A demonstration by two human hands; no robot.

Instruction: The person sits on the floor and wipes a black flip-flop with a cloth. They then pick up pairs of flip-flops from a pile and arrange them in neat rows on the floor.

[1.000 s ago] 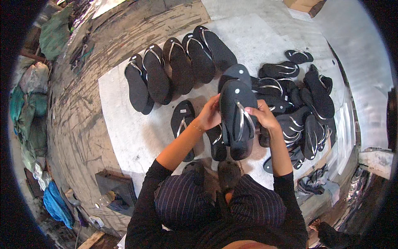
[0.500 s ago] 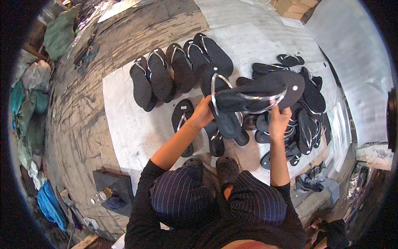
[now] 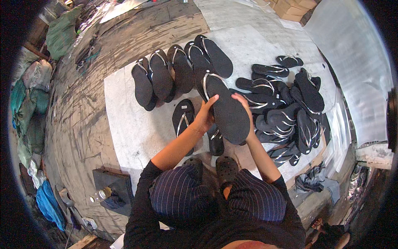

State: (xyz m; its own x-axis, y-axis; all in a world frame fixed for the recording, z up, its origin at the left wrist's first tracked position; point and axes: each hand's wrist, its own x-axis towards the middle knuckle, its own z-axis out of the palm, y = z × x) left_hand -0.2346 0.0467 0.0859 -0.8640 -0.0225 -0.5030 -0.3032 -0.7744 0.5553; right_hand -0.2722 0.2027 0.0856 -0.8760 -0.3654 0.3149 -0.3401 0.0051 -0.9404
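Observation:
Between my two hands is a pair of black flip-flops (image 3: pixel 230 114) with silver straps, pressed together, the front one hiding most of the other. My left hand (image 3: pixel 205 115) grips their left edge with the thumb on top. On the right edge, my right hand (image 3: pixel 243 104) closes round them, its fingers partly hidden. Beyond my hands, several black flip-flops (image 3: pixel 160 79) stand in a slanted row on the white sheet (image 3: pixel 124 120). Left of my left hand lies another black flip-flop (image 3: pixel 182 114). A loose heap of flip-flops (image 3: pixel 282 118) spreads to the right of my right hand.
A dark square block (image 3: pixel 112 186) with a clear jar (image 3: pixel 100 195) sits at the lower left. Grey cloth (image 3: pixel 311 179) lies at the lower right. Cardboard boxes (image 3: pixel 292 9) are at the far right, and sacks (image 3: pixel 35 108) line the left side.
My right hand has brought its flip-flop left and turned it against the one in my left hand. Both are now held together as a pair.

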